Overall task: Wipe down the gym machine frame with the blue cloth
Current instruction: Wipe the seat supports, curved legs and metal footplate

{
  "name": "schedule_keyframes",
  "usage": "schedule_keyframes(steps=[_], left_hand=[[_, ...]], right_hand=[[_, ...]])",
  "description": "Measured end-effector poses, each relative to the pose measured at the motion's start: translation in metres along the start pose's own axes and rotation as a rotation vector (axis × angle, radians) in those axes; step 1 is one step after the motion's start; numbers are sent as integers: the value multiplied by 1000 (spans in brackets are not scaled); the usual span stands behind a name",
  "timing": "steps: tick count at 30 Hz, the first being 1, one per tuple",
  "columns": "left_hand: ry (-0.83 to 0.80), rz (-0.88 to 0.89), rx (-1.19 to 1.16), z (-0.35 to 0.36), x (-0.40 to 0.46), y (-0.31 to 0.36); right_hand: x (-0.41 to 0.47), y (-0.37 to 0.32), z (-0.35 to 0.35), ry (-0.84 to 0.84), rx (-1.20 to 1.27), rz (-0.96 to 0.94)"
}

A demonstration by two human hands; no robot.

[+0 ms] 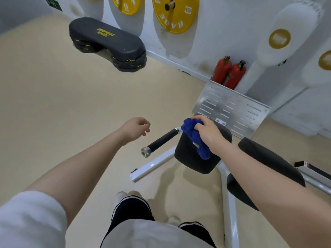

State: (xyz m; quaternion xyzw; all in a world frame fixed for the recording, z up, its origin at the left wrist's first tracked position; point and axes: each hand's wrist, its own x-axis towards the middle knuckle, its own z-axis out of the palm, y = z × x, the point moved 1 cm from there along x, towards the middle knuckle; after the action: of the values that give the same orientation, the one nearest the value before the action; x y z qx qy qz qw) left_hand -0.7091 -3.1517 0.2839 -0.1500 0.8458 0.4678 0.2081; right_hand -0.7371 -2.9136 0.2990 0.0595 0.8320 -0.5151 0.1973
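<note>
Your right hand (206,130) has its fingers curled over the blue cloth (195,138), bunching it against the top of the machine where the black-gripped handle (162,141) meets the dark pad (189,158); your left hand (136,127) hangs free over the floor with loosely curled fingers, holding nothing. The gym machine frame (152,166) is the big, rigid thing here: white painted steel tube, heavy and fixed, smooth and probably a little slick, so it should take firm pressure without shifting. You do not need to hold it, though the handle could serve to steady yourself. The cloth is soft, light and floppy, with a tail drooping down over the pad, so keep it gathered in your palm or it may slide off the tube. Around you, the beige floor (62,95) runs to a white wall. A slotted metal footplate (231,106) sits just beyond the pad, two red fire extinguishers (229,72) stand behind it, a stack of black step platforms (107,42) lies well apart to the left, and yellow weight plates (175,13) hang above.
</note>
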Motion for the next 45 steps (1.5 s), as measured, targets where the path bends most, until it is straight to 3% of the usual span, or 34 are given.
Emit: schedule_keyframes(steps=[5, 8, 14, 20, 25, 29, 31, 33, 36, 39, 45], left_hand=[[-87, 53, 41, -28, 35, -14], [-175, 115, 101, -51, 61, -21], [-358, 231, 283, -157, 130, -40], [-396, 265, 325, -200, 198, -15], [-601, 306, 340, -154, 244, 20], [-759, 390, 446, -94, 286, 56], [-821, 430, 499, -59, 310, 77], [-895, 480, 584, -27, 328, 96], [-1025, 673, 835, 20, 348, 117], [-1150, 816, 953, 58, 364, 125], [-1370, 1120, 1127, 109, 389, 107]], right_hand=[[17, -21, 41, -69, -303, -91], [46, -31, 74, -43, -320, -36], [102, -58, 159, 239, -134, 222], [111, -69, 202, 512, -142, 260], [124, -40, 189, 768, -141, 355], [158, -8, 178, 834, -225, 461], [184, 9, 164, 827, -285, 533], [203, 28, 156, 706, -418, 642], [210, 49, 166, 496, -558, 797], [222, 64, 171, 433, -573, 909], [246, 82, 141, 717, -500, 1184]])
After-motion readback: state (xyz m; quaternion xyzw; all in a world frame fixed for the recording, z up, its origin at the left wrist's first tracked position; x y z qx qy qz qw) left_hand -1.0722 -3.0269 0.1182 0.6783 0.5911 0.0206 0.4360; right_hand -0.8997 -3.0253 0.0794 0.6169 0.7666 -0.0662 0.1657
